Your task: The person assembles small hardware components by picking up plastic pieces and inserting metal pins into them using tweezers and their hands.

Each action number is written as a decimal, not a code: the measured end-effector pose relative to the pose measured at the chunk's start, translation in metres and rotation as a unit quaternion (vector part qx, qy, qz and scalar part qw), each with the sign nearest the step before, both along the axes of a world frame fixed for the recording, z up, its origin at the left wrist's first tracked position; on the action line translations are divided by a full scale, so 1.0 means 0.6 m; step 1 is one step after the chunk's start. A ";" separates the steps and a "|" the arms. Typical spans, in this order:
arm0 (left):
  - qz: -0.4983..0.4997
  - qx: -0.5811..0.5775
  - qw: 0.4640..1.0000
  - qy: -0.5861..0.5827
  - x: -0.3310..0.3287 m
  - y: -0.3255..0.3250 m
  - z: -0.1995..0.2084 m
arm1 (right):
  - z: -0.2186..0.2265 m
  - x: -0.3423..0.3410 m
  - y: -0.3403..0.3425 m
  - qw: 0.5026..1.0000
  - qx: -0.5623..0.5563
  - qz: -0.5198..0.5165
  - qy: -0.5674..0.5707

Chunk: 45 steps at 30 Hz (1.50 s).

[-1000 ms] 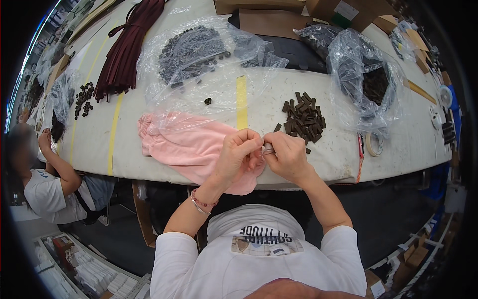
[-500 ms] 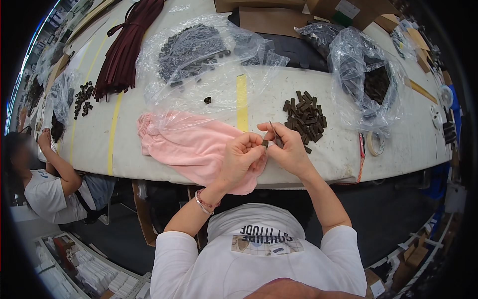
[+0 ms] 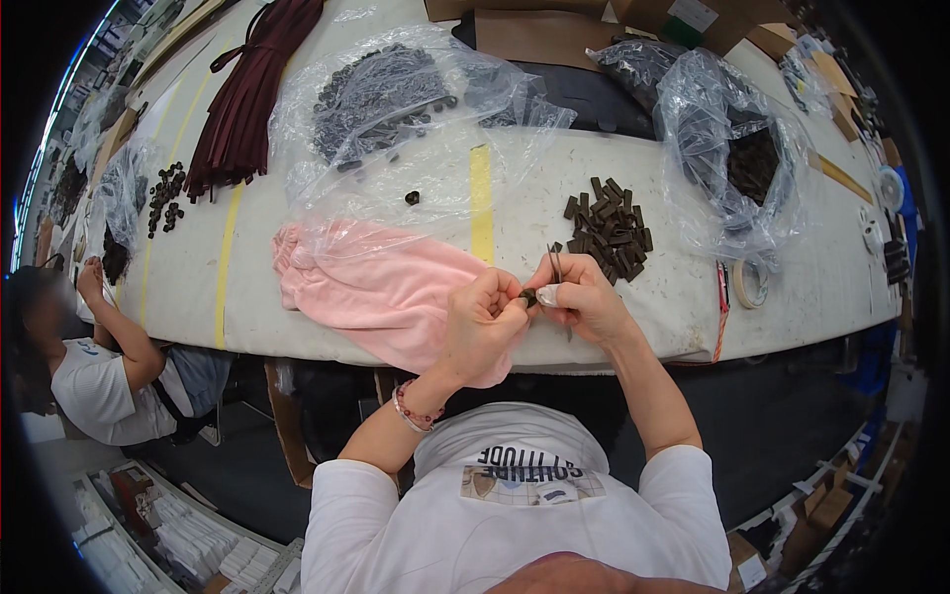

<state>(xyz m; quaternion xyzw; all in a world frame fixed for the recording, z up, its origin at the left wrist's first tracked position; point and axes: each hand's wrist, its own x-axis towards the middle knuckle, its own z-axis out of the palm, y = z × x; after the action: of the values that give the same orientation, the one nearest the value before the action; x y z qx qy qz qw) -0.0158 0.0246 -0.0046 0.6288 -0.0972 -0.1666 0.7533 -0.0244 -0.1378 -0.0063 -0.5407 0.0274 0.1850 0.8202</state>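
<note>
Close together over the table's near edge, my two hands meet at a small dark brown piece (image 3: 528, 296), which looks rolled or folded. The fingertips of my left hand (image 3: 482, 319) pinch it from one side. From the other side my right hand (image 3: 590, 300) touches it with thumb and finger, the thumb tip covered in white. Slim metal tweezers (image 3: 555, 265) stick up from my right hand, their prongs slightly apart; the fingers partly hide them. Under my left hand lies a pink cloth (image 3: 381, 287). Just beyond my right hand is a pile of small dark brown strips (image 3: 612, 233).
A clear plastic bag (image 3: 381, 104) of dark pieces lies at the back, with one loose dark piece (image 3: 413, 198) nearer. Another open bag (image 3: 693, 148) stands right, near a tape roll (image 3: 749, 284). Maroon straps (image 3: 242, 109) lie left; a co-worker (image 3: 109, 366) sits beyond.
The brown piece has turned and now looks rounder, more end-on. My right hand has shifted slightly right and down, and the tweezers' two prongs now show apart.
</note>
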 end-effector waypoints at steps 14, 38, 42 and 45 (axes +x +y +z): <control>0.147 0.241 0.880 -0.383 0.001 -0.012 -0.024 | -0.003 0.010 0.038 0.944 -0.252 -0.120 -0.177; -0.099 -0.280 0.925 0.236 0.055 0.051 -0.026 | 0.026 0.004 0.035 0.985 -0.145 0.085 -0.040; -0.083 -0.252 0.936 0.230 0.054 0.050 -0.023 | 0.019 0.009 0.031 0.984 -0.148 0.089 -0.043; -0.089 -0.242 0.941 0.219 0.056 0.053 -0.028 | 0.015 0.010 0.033 0.987 -0.138 0.073 -0.047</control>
<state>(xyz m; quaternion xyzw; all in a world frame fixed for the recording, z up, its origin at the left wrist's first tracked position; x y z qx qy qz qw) 0.0177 0.0564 -0.0216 0.3639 -0.0231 -0.3383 0.8675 -0.0186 -0.1183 0.0028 -0.6572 -0.0260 0.2134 0.7224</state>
